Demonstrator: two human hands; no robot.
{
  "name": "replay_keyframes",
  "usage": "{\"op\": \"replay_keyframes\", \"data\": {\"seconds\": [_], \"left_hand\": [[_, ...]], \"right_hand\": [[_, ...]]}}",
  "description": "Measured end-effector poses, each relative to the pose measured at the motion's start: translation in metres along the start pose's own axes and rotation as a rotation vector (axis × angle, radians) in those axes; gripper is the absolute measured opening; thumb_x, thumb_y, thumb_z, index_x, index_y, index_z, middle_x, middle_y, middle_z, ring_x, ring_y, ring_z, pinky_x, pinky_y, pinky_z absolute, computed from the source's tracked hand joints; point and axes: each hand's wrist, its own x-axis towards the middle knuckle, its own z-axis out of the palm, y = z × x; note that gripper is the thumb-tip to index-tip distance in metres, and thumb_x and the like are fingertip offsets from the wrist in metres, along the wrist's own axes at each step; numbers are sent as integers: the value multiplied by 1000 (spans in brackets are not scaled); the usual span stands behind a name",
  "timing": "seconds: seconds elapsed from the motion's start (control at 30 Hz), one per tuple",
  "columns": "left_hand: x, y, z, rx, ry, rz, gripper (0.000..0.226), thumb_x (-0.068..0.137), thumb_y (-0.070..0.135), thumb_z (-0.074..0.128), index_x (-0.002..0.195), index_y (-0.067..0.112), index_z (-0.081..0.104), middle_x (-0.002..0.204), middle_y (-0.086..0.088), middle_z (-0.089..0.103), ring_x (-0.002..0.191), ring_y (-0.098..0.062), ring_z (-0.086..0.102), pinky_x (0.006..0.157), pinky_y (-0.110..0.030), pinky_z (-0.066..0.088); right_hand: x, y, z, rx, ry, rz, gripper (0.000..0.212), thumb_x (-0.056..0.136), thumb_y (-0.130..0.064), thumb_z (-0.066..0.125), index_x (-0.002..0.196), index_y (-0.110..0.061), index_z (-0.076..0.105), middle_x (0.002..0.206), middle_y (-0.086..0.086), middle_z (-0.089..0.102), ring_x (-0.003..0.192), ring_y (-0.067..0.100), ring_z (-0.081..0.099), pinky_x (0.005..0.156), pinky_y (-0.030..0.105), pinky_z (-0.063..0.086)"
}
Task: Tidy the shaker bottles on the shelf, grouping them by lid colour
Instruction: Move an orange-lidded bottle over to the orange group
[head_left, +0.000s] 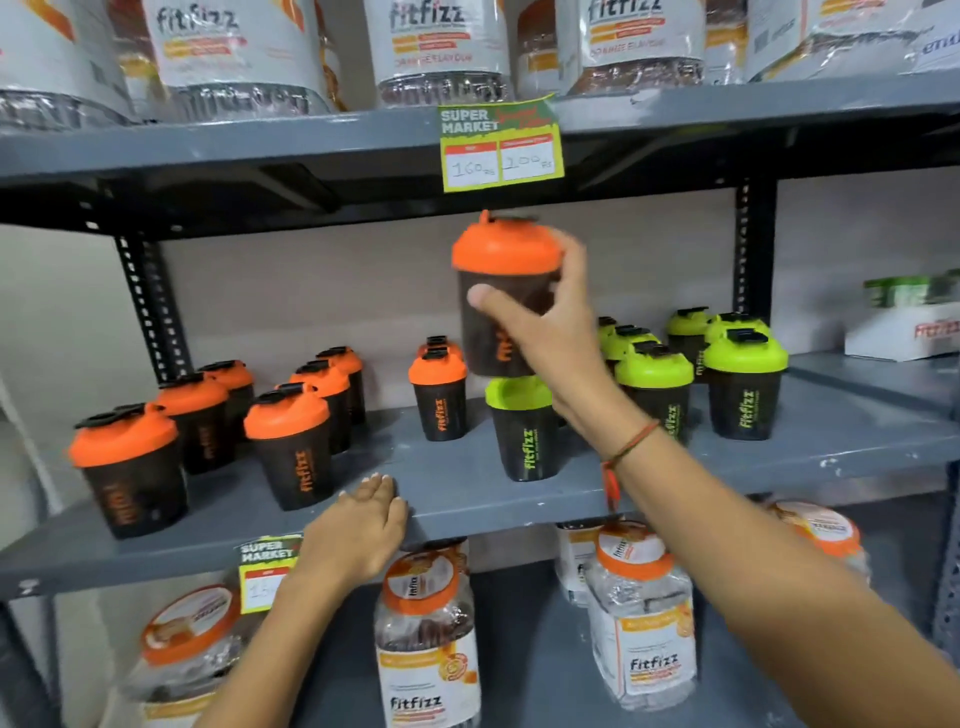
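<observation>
orange-lid shaker (498, 291) in R hand (550, 332), above shelf (467, 499)

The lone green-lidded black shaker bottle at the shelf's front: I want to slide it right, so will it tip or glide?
The green-lidded black shaker bottle tapers to a narrower base, so a push near its lid may tip it. It looks like empty plastic, so probably light. The grey painted metal shelf looks smooth; a low push should glide.
</observation>
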Motion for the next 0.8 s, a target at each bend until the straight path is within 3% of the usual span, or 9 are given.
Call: {"op": "replay_keyframes", "data": {"seconds": [0.1,0.27,0.43,0.67,0.8], "left_hand": [[-8,2,3,21,97,4,57,98,42,23,147,16,36,155,-4,35,143,-18,32,115,-31,23],[-9,4,2,36,112,18,57,98,39,23,146,12,37,154,-8,37,141,-20,34,115,-31,23],[-10,6,0,58,99,25,57,99,38,22,147,9,34,155,-10,34,143,-20,31,118,-32,22],[-12,7,-1,67,123,41,58,99,37,21,147,8,33,154,-11,35,143,-19,31,118,-32,22],[-12,6,0,58,138,50,57,99,37,21,147,9,34,155,-10,35,143,-18,31,118,-32,21]], "right_hand": [[-21,19,43,0,-90,90,82,62,-47,84,132,-41,42,132,-2,58,120,20,58,99,47,52],[-49,68,80,-48,-149,263,87,64,-28,91,136,-29,42,136,3,54,126,23,53,106,44,46],[-67,101,86,-158,-187,354,93,64,-35,90,139,-34,34,138,3,47,127,25,48,106,45,45],[-74,111,84,-167,-205,363,93,67,-34,88,139,-37,30,130,-9,42,126,21,49,107,49,46],[-76,108,82,-188,-208,343,97,71,-35,88,146,-32,28,142,-3,42,133,23,45,109,50,43]]}}
